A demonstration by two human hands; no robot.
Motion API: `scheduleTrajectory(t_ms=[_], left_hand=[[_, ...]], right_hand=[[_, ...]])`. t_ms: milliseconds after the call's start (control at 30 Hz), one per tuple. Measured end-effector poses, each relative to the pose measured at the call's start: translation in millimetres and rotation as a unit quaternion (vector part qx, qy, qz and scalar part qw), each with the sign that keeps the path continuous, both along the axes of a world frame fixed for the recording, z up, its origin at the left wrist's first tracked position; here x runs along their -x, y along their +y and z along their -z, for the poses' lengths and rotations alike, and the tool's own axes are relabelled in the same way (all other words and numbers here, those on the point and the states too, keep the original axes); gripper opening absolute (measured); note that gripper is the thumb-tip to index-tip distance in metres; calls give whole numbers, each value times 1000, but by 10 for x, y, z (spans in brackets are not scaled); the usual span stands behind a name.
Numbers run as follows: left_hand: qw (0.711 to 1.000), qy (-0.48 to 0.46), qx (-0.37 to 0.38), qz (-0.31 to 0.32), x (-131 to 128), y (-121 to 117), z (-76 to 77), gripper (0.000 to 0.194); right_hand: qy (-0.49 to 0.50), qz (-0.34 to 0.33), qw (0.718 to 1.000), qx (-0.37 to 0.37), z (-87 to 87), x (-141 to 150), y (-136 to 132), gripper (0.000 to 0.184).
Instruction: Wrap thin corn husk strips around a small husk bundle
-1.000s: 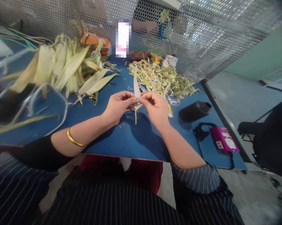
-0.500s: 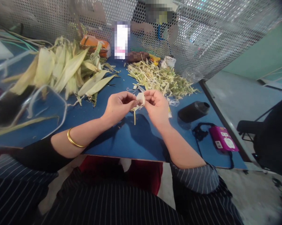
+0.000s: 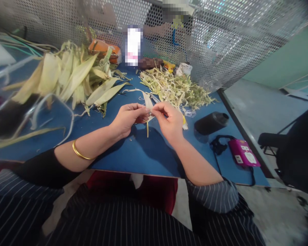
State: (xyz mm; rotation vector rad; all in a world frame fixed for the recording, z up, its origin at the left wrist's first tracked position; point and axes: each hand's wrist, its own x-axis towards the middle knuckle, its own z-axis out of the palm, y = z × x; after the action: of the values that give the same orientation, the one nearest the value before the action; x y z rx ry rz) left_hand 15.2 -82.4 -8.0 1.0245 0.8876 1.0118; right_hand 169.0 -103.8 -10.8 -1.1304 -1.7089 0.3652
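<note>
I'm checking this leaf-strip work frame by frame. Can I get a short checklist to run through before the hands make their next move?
1. Left hand pinching the leaf strip: ok.
2. Right hand pinching the same strip: ok.
3. Strip raised off the blue table: ok.
4. Whole leaves lying to the left of the hands: ok.
5. Shredded pile apart from the hands: ok.
6. Strip intact at the pinch: cannot tell, fingers cover it.

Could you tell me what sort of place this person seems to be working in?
Probably a small craft workshop: a blue table bears a pile of husk leaves and a heap of shredded strips, fenced by a perforated metal screen.
</note>
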Motion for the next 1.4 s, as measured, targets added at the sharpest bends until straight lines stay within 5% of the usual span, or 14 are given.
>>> scheduleTrajectory(t_ms=[267, 767, 1000, 1167, 1400], left_hand=[[997, -39, 67, 27, 13, 15, 19, 12], [979, 82, -176, -63, -13, -6, 28, 13], [958, 152, -233, -63, 1, -35, 7, 11], [968, 135, -205, -52, -3, -32, -6, 17], [999, 12, -49, -12, 19, 36, 22, 19]], right_hand=[[-39, 17, 999, -3, 16, -28, -6, 8], [18, 18, 998, 51, -7, -10, 6, 3], [69, 13, 995, 76, 55, -30, 42, 20], [65, 19, 995, 72, 37, -25, 32, 16], [-16, -13, 1000, -7, -25, -12, 0, 4]])
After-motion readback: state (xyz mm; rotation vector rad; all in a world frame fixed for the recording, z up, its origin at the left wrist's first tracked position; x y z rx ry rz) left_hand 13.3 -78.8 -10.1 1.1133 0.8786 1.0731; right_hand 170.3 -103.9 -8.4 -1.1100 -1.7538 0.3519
